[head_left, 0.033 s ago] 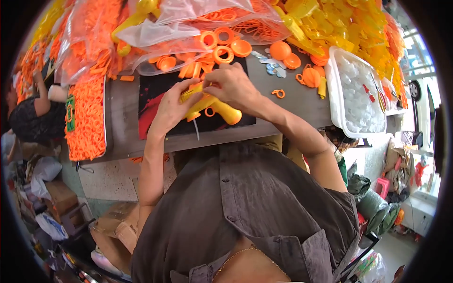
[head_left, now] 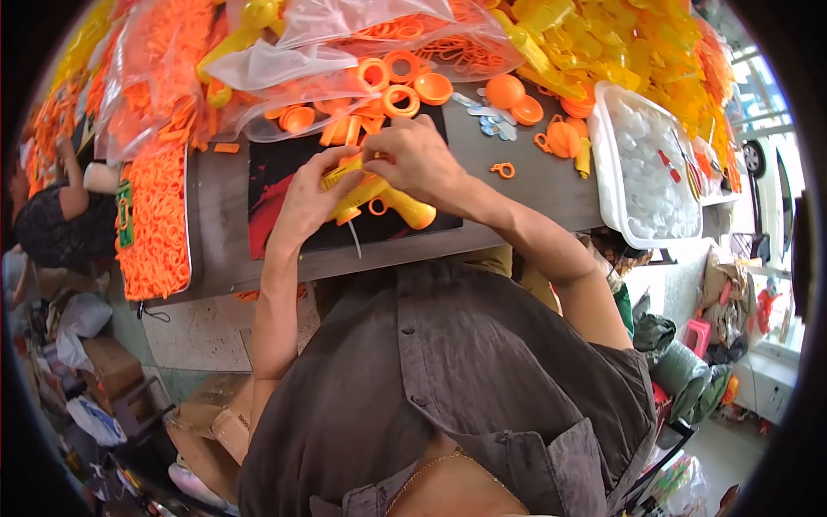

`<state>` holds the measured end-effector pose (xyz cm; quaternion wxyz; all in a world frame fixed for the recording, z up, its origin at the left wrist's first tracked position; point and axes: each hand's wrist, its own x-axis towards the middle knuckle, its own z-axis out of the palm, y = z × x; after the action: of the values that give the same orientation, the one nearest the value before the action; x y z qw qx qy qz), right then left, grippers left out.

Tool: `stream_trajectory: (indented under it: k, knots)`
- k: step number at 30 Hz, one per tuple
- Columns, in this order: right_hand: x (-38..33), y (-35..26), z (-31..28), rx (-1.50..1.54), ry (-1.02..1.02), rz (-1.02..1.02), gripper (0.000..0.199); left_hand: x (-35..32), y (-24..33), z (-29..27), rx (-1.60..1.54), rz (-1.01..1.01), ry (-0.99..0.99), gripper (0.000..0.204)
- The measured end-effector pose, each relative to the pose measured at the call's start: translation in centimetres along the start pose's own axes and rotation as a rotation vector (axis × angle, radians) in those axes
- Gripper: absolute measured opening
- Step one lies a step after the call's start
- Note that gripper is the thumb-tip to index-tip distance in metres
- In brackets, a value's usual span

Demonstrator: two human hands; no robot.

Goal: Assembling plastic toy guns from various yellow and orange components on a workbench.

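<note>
Over a dark mat [head_left: 396,231], both hands are on a yellow plastic toy gun [head_left: 407,209] with an orange trigger ring [head_left: 377,206] under it. My left hand [head_left: 312,196] is closed around its left end, thumb along the body. My right hand [head_left: 416,157] is closed at its top, fingers bent and pinched together; whatever small part they may hold is hidden. The rounded handle points toward the lower right. A thin whitish tube [head_left: 356,239] hangs below the left end.
Orange rings and caps [head_left: 402,101] spill from a clear plastic bag [head_left: 284,73] beyond my hands. A tray of small orange parts [head_left: 155,233] stands left, a white bin [head_left: 607,164] of translucent pieces right. Yellow shells [head_left: 594,43] pile up behind. Another person [head_left: 65,211] sits far left.
The whole view has shifted slightly, so everything sits a little further left. Both hands keep the same hold on the toy gun.
</note>
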<state>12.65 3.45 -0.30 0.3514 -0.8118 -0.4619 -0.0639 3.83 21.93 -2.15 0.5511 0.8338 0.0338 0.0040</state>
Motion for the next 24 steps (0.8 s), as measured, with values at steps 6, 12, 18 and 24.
stream_trajectory:
  k: [6, 12, 18, 24]
  knots:
    - [-0.5, 0.1, -0.2, -0.023, 0.018, 0.000, 0.007, 0.8, 0.3, 0.0, -0.051, -0.044, -0.052, 0.045]
    - [-1.3, 7.1, -4.0, -0.117, 0.229, 0.347, 0.015, -0.3, 0.2, 0.0, -0.009, -0.009, 0.014, 0.045]
    - [-2.2, 13.9, -6.5, -0.316, 0.079, 0.497, 0.017, 0.0, -1.1, 0.3, -0.031, 0.018, 0.023, 0.047]
    - [-1.3, 13.9, -6.1, -0.308, -0.138, 0.600, 0.020, -0.3, 0.0, 0.2, -0.014, -0.007, 0.029, 0.049]
